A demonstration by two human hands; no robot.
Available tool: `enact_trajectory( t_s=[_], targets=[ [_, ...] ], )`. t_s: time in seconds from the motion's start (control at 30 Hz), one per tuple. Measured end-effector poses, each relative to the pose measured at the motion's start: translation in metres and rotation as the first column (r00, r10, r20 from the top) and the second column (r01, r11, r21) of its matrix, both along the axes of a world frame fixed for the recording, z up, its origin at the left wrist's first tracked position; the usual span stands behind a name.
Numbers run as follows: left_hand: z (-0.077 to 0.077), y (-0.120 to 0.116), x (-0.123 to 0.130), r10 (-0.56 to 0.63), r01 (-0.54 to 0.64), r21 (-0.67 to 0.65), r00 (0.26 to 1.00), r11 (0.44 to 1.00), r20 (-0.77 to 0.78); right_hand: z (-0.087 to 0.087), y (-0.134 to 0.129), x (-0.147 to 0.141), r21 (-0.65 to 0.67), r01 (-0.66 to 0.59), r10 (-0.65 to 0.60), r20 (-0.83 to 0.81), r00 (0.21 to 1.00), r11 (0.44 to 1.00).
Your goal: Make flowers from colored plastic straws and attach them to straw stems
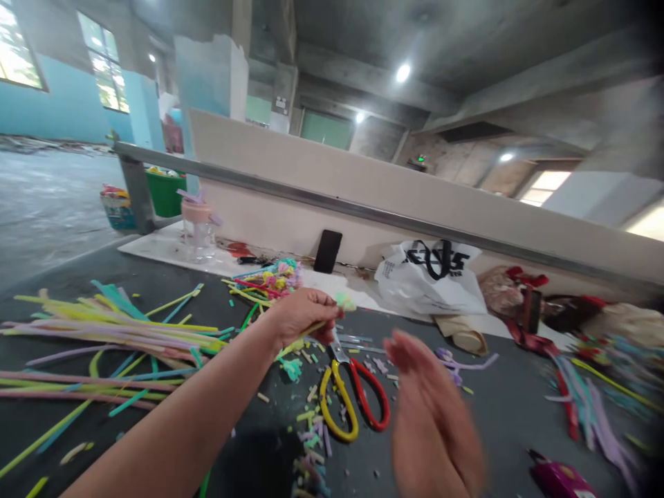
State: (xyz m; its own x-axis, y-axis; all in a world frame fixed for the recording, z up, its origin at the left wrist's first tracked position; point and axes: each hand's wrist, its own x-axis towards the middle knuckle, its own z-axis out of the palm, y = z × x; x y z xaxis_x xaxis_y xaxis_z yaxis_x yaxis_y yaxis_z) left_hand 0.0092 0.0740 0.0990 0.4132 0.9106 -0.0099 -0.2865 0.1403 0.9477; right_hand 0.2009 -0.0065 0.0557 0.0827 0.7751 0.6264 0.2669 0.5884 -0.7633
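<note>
My left hand is closed, its fingertips pinching a pale green and yellow fuzzy pipe-cleaner flower with a thin yellowish stem running back under the palm. To the right, my right hand is smeared by motion, and its fingers cannot be made out clearly. Scissors with one yellow and one red handle lie on the dark table between both hands. Small cut pieces of pipe cleaner are scattered around them, with a teal fuzzy piece near my left wrist.
Long pipe cleaners lie heaped at left. Behind stand a clear bottle, a pile of finished fuzzy pieces, a black phone and a white plastic bag. A purple tool and ribbons lie at right.
</note>
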Motion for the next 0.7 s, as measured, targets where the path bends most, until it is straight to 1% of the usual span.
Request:
enact_trajectory(
  t_s=[0.07, 0.13, 0.2, 0.27, 0.37, 0.47, 0.6, 0.7],
  targets=[
    [-0.005, -0.005, 0.007, -0.098, 0.109, 0.060, 0.983, 0.992, -0.155, -0.003, 0.009, -0.011, -0.098, 0.010, -0.015, -0.051, 0.999, 0.995],
    [-0.011, -0.007, 0.014, -0.174, 0.210, 0.091, 0.937, 0.973, -0.303, -0.012, 0.022, -0.016, -0.174, -0.028, 0.018, -0.055, 0.998, 0.984],
    [-0.017, -0.008, 0.019, -0.219, 0.275, 0.094, 0.895, 0.957, -0.389, -0.021, 0.032, -0.016, -0.184, -0.041, 0.047, 0.027, 0.999, 0.982],
    [-0.021, -0.007, 0.023, -0.236, 0.307, 0.095, 0.866, 0.947, -0.441, -0.026, 0.036, -0.012, -0.148, -0.032, 0.046, 0.090, 0.995, 0.989],
    [-0.022, -0.007, 0.027, -0.228, 0.314, 0.090, 0.832, 0.945, -0.505, -0.027, 0.036, -0.008, -0.083, 0.008, 0.004, 0.145, 0.989, 0.997],
    [-0.021, -0.008, 0.029, -0.200, 0.307, 0.102, 0.804, 0.946, -0.560, -0.028, 0.037, -0.008, -0.072, 0.057, -0.044, 0.163, 0.986, 0.996],
    [-0.024, -0.009, 0.029, -0.153, 0.320, 0.184, 0.788, 0.929, -0.596, -0.031, 0.041, -0.008, -0.087, 0.097, -0.083, 0.157, 0.984, 0.991],
    [-0.028, -0.009, 0.031, -0.085, 0.299, 0.246, 0.776, 0.922, -0.625, -0.033, 0.041, -0.009, -0.078, 0.103, -0.089, 0.160, 0.983, 0.992]
  ],
)
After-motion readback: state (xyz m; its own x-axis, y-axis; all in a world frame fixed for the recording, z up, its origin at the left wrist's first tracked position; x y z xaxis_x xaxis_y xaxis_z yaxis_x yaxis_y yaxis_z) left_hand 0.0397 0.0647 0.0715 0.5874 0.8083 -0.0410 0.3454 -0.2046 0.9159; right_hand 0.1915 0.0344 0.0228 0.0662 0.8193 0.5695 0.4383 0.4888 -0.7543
